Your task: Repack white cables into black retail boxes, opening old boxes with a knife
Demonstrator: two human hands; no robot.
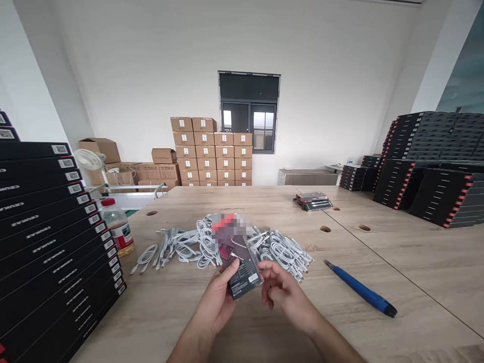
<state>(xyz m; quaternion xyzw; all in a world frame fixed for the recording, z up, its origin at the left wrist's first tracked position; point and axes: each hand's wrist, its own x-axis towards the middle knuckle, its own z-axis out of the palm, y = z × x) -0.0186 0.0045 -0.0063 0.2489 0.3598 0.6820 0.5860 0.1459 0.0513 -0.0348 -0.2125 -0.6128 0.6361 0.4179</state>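
My left hand (219, 297) is closed on a slim black cable box (242, 277), thumb across its front and fingers behind. The box is tilted up, showing small print, a white barcode label and a phone-and-cable picture; its upper part is blurred out. At the right edge of the box is my right hand (280, 287), with fingers loosely curled and apart. Its fingertips are at or touching that edge, but no grip on the box shows. Behind the box lie bundles of coiled light-grey cables (285, 249), spread to both sides.
A blue pen-like tool (363, 290) lies at right. Small black boxes (313, 200) rest farther back. Tall black box stacks stand at left (56, 227) and right (434, 151). A red-capped bottle (120, 229) is beside the left stack. The wooden table (181, 201) has round holes; cartons (206, 151) stand behind.
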